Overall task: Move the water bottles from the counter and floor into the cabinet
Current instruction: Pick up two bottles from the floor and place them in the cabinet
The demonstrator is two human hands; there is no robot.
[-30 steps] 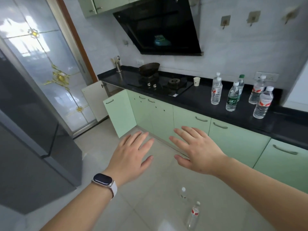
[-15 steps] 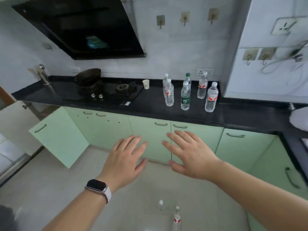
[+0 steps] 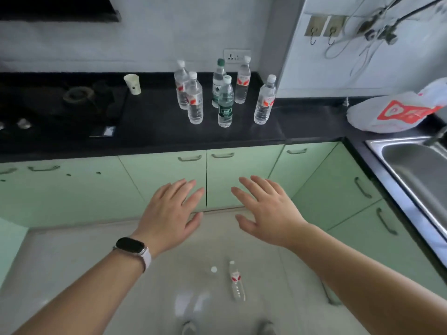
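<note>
L hand [image 3: 173, 213], R hand [image 3: 263, 213]: fingers spread, holding nothing. Cabinet door [image 3: 232, 180] closed, so pull handle [image 3: 222, 155] first, then grab counter btls [image 3: 225, 110] mid-body, one per hand. Floor btl [image 3: 235, 281] after.

Black-faced smartwatch [image 3: 131, 245], pale strap [image 3: 146, 259]

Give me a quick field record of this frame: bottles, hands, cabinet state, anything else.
counter bottles: six, upright, four red-label and two green-label
floor bottles: two, between the forearms; one shows mainly its white cap
left hand: open, holds nothing, in front of the cabinets
right hand: open, holds nothing
cabinet doors: all those in view are closed
other: paper cup, plastic bag, sink
</note>
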